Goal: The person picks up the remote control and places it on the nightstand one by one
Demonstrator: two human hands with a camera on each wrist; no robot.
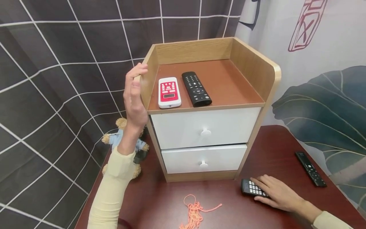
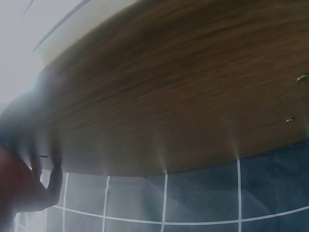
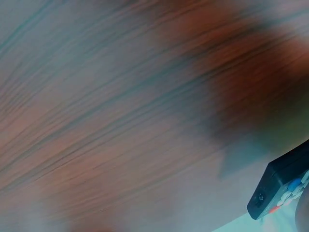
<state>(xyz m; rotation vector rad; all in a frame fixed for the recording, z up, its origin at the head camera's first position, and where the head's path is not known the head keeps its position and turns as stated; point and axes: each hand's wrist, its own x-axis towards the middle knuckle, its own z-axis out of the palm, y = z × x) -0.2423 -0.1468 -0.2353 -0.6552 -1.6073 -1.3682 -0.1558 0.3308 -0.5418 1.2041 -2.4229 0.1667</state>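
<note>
A small wooden cabinet (image 1: 206, 176) with two white drawers stands on a dark red table. My left hand (image 1: 135, 95) touches its left side panel near the upper edge, and the left wrist view shows fingertips against the panel's wood (image 2: 159, 96). On the table right of the cabinet, my right hand (image 1: 278, 194) grips a black remote control (image 1: 254, 187) with light keys, its fingers and thumb along the sides. In the right wrist view one end of this remote (image 3: 270, 193) shows. A white-and-red remote (image 1: 169, 92) and a long black remote (image 1: 196, 89) lie on the cabinet top.
Another black remote (image 1: 310, 168) lies at the table's right side. Tangled orange string (image 1: 195, 213) is in front of the cabinet. Behind my left forearm sits a teddy bear (image 1: 115, 138), partly hidden. A dark checked curtain (image 1: 71, 105) hangs on the left.
</note>
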